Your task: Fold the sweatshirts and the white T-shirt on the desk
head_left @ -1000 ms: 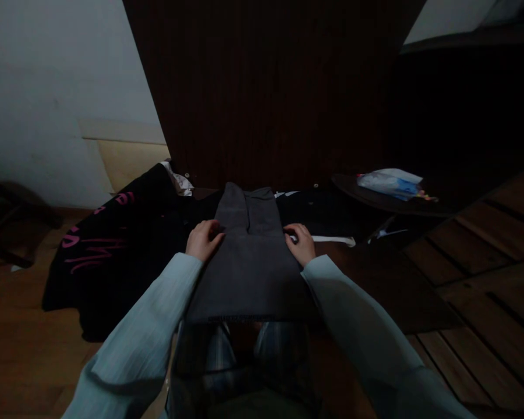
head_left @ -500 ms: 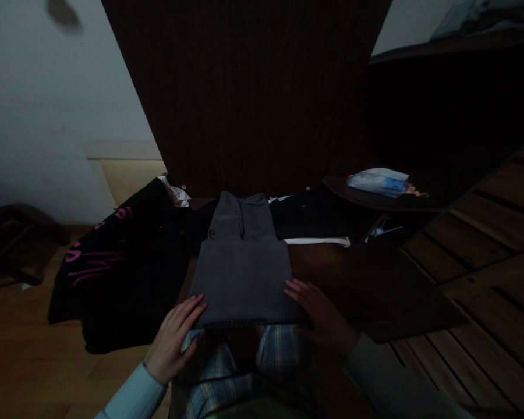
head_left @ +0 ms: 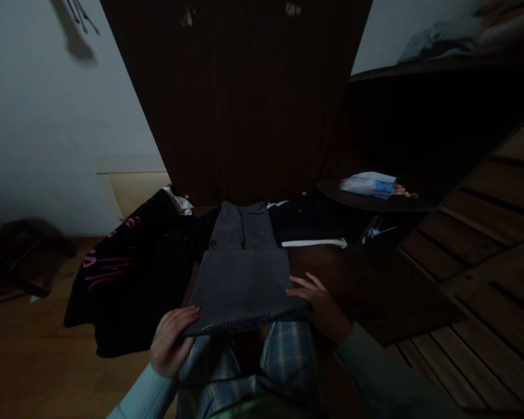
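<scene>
Packet (head_left: 369,186) on shelf (head_left: 358,202), right of garment (head_left: 244,282)

The left grip (head_left: 171,342) is bent, its fingers (head_left: 184,316) close together. The right grip (head_left: 325,305) points inward, fingers slightly spread. Both sleeved forearms (head_left: 145,391) slant up.

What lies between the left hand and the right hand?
In the head view, the gray garment: its folded near part spans the stretch from the left hand to the right hand, with dark lettering along the near edge.
</scene>
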Tool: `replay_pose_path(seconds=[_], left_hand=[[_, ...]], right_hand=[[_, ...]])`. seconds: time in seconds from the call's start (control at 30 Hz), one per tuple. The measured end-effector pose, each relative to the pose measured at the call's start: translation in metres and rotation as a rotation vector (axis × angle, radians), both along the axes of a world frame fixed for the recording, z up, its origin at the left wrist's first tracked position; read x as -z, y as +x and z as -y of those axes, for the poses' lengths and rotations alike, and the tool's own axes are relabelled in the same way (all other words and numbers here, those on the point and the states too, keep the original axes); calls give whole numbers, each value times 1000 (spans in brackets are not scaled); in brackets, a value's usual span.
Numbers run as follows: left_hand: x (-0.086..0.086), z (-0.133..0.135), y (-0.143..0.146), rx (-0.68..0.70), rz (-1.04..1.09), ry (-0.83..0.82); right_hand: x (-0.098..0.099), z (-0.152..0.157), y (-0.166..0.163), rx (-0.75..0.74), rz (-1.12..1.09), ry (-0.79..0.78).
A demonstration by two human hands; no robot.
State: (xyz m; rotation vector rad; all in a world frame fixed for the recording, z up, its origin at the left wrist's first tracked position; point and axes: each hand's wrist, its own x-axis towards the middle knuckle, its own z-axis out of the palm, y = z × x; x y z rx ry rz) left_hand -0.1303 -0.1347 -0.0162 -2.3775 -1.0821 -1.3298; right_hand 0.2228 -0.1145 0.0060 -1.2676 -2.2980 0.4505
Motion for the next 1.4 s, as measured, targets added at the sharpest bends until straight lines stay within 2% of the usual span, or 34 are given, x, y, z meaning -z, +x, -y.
replay_pose_path(seconds=[0.13, 0.27, 0.4, 0.5, 0.6, 0.73, 0.83, 0.9, 0.97, 1.03, 1.13, 1.23, 1.4], left_hand=[[-25, 21, 4, 63, 51, -21], [-51, 38, 9, 134, 161, -96], [-70, 36, 17, 164, 331, -156], [-83, 15, 27, 3, 495, -195], [-100, -25, 40, -181, 670, -274], [-115, -105, 52, -149, 808, -416], [-103, -172, 53, -107, 836, -508], [-83, -207, 51, -181, 838, -625], [-59, -228, 48, -301, 802, -793], [-37, -237, 45, -373, 735, -894], [-16, -236, 41, -335, 672, -901], [-9, -233, 40, -296, 656, -879], [-13, -235, 41, -347, 644, -879]], right_hand=[[-15, 18, 11, -50, -64, -13], [-37, 35, 22, -28, -161, -42], [-60, 32, 27, 22, -273, -91], [-72, 10, 23, 152, -345, -129], [-79, -32, 12, 239, -537, -138], [-78, -111, -4, 285, -759, -197], [-62, -170, -12, 352, -704, -135], [-45, -198, -15, 396, -601, -85], [-26, -213, -17, 446, -488, -58], [-12, -217, -17, 473, -434, -60], [0, -212, -16, 468, -444, -58], [1, -206, -18, 497, -392, -33], [-3, -205, -25, 564, -255, 20]])
